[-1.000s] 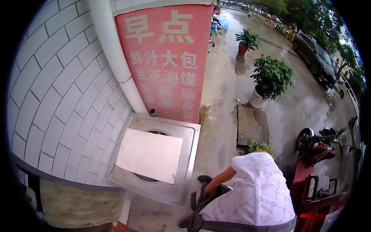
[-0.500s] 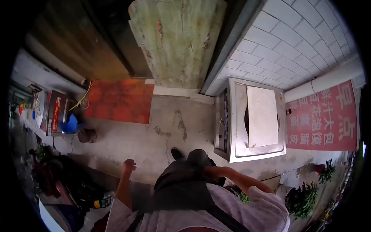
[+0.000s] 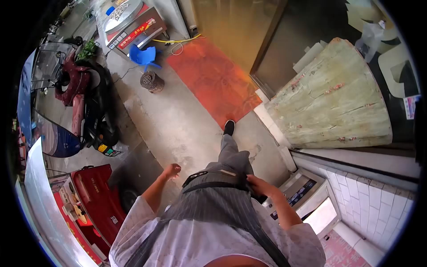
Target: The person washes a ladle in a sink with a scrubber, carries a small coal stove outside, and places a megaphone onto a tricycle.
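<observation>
My left hand (image 3: pixel 171 171) hangs in the air to the left of my waist, its fingers loosely bent and slightly apart, with nothing in it. Beside my right hip, my right hand (image 3: pixel 259 185) is closed against something dark, partly hidden by the fingers. Between the two hands a dark striped apron (image 3: pixel 213 202) covers my front, over a light patterned shirt (image 3: pixel 195 240). One dark shoe (image 3: pixel 229 127) is on the floor at the near edge of an orange-red mat (image 3: pixel 209 75).
A blue stool (image 3: pixel 143 56) and a round stove-like canister (image 3: pixel 151 82) stand ahead, near a metal cart (image 3: pixel 138 33). Scooters and a red vehicle (image 3: pixel 94 196) line the left. A worn board (image 3: pixel 333 98) leans at the right, above a metal stove unit (image 3: pixel 307 196) by the tiled wall.
The view has turned from the sign and wall toward the mat and stool. The stove unit now lies at my lower right. My front foot has reached the mat's edge.
</observation>
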Demonstrator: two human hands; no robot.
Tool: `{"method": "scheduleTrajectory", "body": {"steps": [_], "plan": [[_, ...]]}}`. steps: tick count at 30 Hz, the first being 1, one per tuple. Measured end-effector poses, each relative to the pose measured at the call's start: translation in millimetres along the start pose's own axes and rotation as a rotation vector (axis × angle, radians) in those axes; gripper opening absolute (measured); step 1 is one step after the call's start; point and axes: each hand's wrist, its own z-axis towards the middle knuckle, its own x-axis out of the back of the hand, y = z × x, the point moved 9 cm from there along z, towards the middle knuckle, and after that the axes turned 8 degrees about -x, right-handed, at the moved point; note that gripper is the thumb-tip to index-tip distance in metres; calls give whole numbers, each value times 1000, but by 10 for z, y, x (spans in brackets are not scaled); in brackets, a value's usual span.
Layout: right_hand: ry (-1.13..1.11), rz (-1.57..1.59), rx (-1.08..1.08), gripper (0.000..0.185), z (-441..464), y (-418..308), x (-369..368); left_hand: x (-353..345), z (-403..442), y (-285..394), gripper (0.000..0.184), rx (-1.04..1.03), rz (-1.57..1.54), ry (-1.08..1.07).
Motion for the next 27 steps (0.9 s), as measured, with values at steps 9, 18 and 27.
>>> {"method": "scheduleTrajectory", "body": {"steps": [9,18,27], "plan": [[-262,-134,107,48,915,-2569,1805,734,358,1343,28,62,-165,176],[244,-414,384,37,2194,-4465,3152,882,1136,1890,25,38,-335,188],[388,-256,421,29,3209,-6092,4209,2619,2459,2963,27,-31,56,160]]}}
